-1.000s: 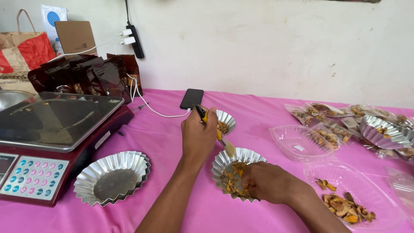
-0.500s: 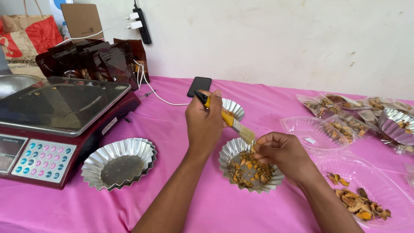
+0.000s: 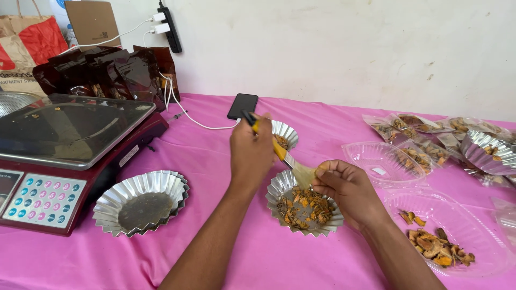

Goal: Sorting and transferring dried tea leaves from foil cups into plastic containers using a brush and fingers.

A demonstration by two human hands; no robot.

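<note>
My left hand [image 3: 251, 152] grips a small brush [image 3: 279, 152] with a yellow and black handle, its bristles pointing down to the right. My right hand [image 3: 346, 190] is closed around a small orange piece, pressed against the bristles. Both hands hover over a fluted foil cup [image 3: 279, 188] filled with orange-brown dried pieces. A second foil cup [image 3: 285, 131] sits just behind my left hand.
A red weighing scale [image 3: 59, 156] with a steel pan stands at left, an empty foil cup stack [image 3: 140, 201] beside it. A black phone [image 3: 242, 105] lies on charge. Dark pouches [image 3: 107, 72] lean at the wall. Clear plastic trays [image 3: 451, 236] with dried pieces sit at right.
My right hand has lifted out of the foil cup with a piece and met the brush tip. The view has shifted closer and slightly left.
</note>
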